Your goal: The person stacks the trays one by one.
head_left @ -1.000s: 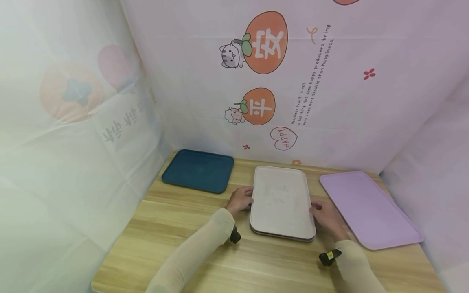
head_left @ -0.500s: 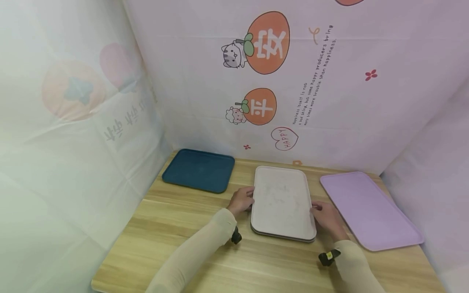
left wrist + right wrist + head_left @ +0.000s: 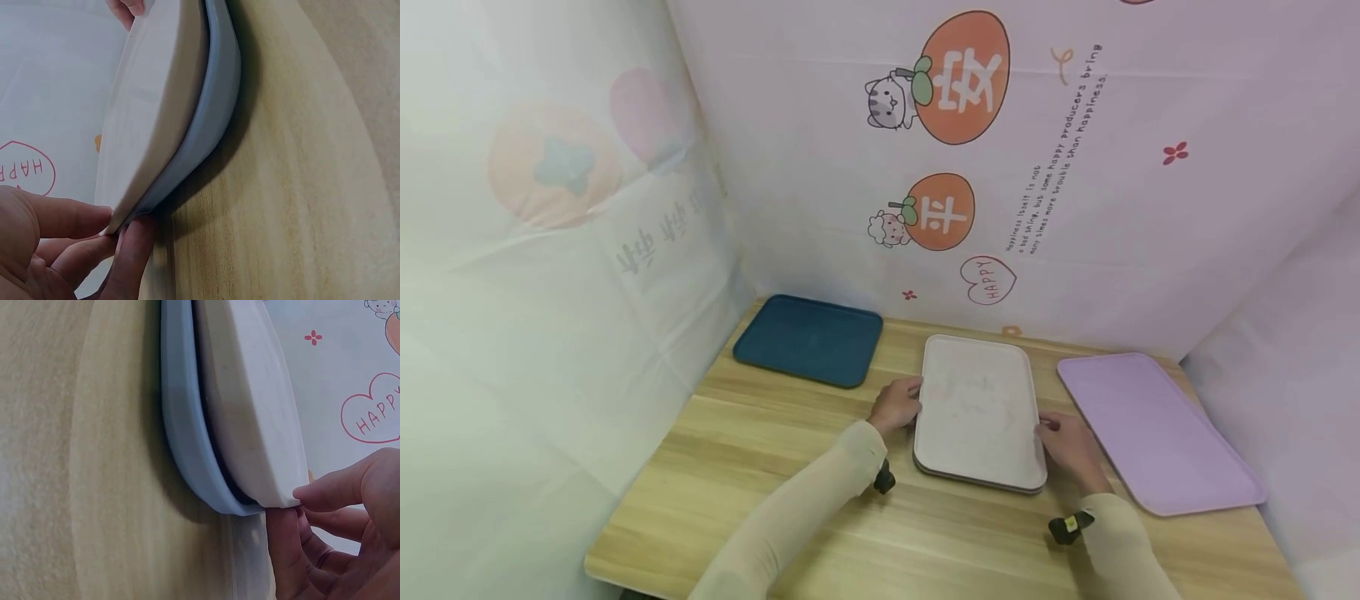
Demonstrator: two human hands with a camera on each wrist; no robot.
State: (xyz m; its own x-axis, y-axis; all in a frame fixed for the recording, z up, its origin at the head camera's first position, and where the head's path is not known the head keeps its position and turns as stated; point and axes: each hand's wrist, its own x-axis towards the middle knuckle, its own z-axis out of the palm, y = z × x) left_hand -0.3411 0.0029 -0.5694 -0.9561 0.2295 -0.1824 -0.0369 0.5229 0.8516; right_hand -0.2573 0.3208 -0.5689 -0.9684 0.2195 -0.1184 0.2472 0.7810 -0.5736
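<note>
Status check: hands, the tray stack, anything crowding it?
Left hand and right hand pinch opposite rims of the pale beige plastic tray, stacked on a grey-blue tray. Dark teal tray left, lilac tray right, both apart.

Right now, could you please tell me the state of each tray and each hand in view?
Beige tray: stacked on a grey-blue tray, held at both side edges.
Grey-blue tray: underneath, flat on the table.
Teal tray: flat, untouched.
Purple tray: flat, untouched.
Left hand: pinches the beige tray's rim.
Right hand: pinches the opposite rim.
</note>
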